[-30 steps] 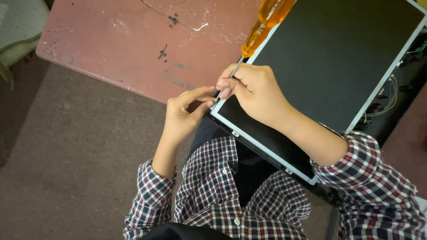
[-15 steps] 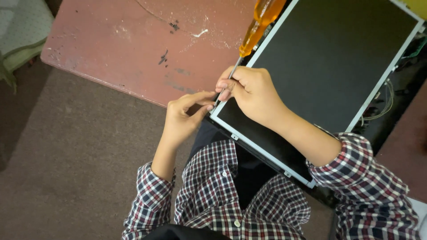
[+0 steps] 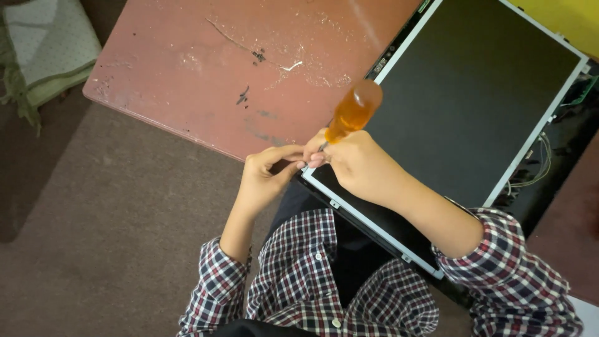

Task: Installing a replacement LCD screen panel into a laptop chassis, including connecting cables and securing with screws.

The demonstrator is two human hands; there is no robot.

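A flat display panel (image 3: 474, 106) with a dark face and a thin metal frame lies tilted across a worn reddish table (image 3: 206, 68). My right hand (image 3: 355, 165) grips an orange-handled screwdriver (image 3: 352, 111) at its shaft, the handle rising toward the camera, the tip down at the panel's near-left corner. My left hand (image 3: 265, 178) pinches at that same corner, fingertips touching the right hand's fingers. Whatever sits under the fingertips is hidden.
Thin wires (image 3: 536, 168) and a small green circuit board (image 3: 583, 87) show past the panel's right edge. A pale cushion (image 3: 47, 53) lies at the upper left on the brown floor (image 3: 106, 237). A yellow surface fills the top right corner.
The screwdriver handle has swung from pointing away up the frame to standing more upright toward the camera. Both hands stay at the panel's corner.
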